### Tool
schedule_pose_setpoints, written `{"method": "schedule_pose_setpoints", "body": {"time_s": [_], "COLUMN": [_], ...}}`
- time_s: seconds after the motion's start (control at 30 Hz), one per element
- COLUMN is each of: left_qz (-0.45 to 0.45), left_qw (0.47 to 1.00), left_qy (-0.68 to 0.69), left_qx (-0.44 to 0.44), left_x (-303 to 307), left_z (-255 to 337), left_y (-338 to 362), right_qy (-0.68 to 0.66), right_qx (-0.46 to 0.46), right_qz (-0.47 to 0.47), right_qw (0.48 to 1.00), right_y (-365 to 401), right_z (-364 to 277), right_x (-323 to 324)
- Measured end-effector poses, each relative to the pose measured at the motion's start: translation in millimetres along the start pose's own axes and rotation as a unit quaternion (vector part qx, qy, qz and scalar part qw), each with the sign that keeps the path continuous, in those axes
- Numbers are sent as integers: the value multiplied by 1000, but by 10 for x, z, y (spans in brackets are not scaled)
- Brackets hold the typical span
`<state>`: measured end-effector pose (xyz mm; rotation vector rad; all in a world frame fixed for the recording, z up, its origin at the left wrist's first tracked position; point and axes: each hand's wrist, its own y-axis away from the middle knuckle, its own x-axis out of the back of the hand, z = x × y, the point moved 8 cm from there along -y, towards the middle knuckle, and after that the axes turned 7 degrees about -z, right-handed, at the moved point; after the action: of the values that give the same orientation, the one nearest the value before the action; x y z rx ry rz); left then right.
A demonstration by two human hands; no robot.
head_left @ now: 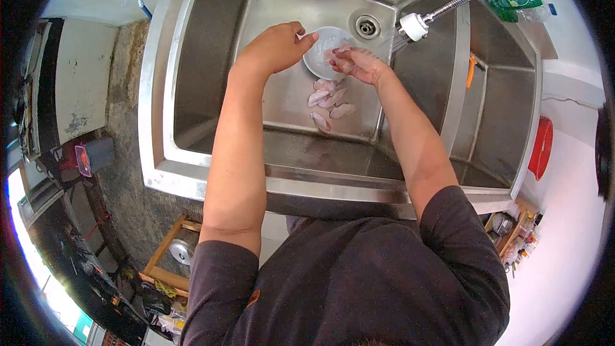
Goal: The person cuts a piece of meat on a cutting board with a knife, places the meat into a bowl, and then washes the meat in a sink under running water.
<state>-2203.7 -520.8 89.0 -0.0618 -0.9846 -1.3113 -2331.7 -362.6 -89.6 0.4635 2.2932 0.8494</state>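
A pale round bowl (316, 64) stands on the bottom of the steel sink. My right hand (359, 64) is over the bowl's right side, its fingers pinched on a pale pinkish piece (344, 48) that looks like raw meat. On the bowl's left side is my left hand (278, 45), with thumb and fingers apart and nothing between them. Several similar pale pieces (330, 98) lie on the sink floor just below the bowl. Water runs from the white spray head (414, 27) toward my right hand.
The drain (367, 26) is behind the bowl, to the right. A steel hose (464, 1) reaches in from the upper right. A second basin to the right holds an orange-handled item (471, 72). The sink's front rim (307, 188) runs beneath my forearms.
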Motion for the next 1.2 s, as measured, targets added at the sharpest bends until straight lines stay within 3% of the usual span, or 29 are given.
{"method": "schedule_pose_setpoints", "body": {"time_s": [0.17,0.37,0.43,0.47,0.53,0.57,0.63,0.67,0.73,0.83,0.87,0.9,0.93,1.07,1.1,1.13,1.2], "left_qz": [27,19,21,25,21,18,18,18,16,11,7,8,15,10,10,14,20], "left_qw": [999,1000,1000,1000,1000,1000,1000,1000,1000,1000,1000,1000,1000,1000,1000,1000,1000], "left_qy": [17,15,8,3,9,16,7,-2,0,1,-1,-2,-2,-5,-4,0,5], "left_qx": [-11,-7,-6,-6,-3,-1,-1,-2,-3,8,22,22,13,-3,-3,0,2], "left_x": [-17,-29,-24,-20,-24,-29,-21,-17,-26,0,14,9,3,-23,-23,-25,-12], "left_z": [-35,-60,-55,-48,-53,-60,-58,-54,-67,-4,6,-4,-20,-45,-49,-52,-31], "left_y": [-3,-12,-6,-1,-8,-9,-8,-8,-18,39,63,55,39,2,3,6,12], "right_qy": [84,264,527,526,346,346,434,434,582,622,622,426,207,239,433,606,577], "right_qx": [-6,-100,-60,-61,108,107,157,157,82,119,120,116,107,69,131,186,150], "right_qz": [1,53,101,100,164,164,157,157,189,212,214,214,202,186,199,203,213], "right_qw": [996,958,842,842,917,917,873,873,786,744,744,871,951,951,869,746,774], "right_y": [49,-124,-45,-96,-166,-169,-79,-75,-132,-55,-36,-46,-79,-100,-27,52,55], "right_z": [-35,0,-254,-171,-198,-182,-290,-319,-340,-345,-324,-199,-60,-10,-130,-189,-160], "right_x": [1,261,-6,16,130,176,151,186,301,218,171,272,341,442,350,204,219]}}
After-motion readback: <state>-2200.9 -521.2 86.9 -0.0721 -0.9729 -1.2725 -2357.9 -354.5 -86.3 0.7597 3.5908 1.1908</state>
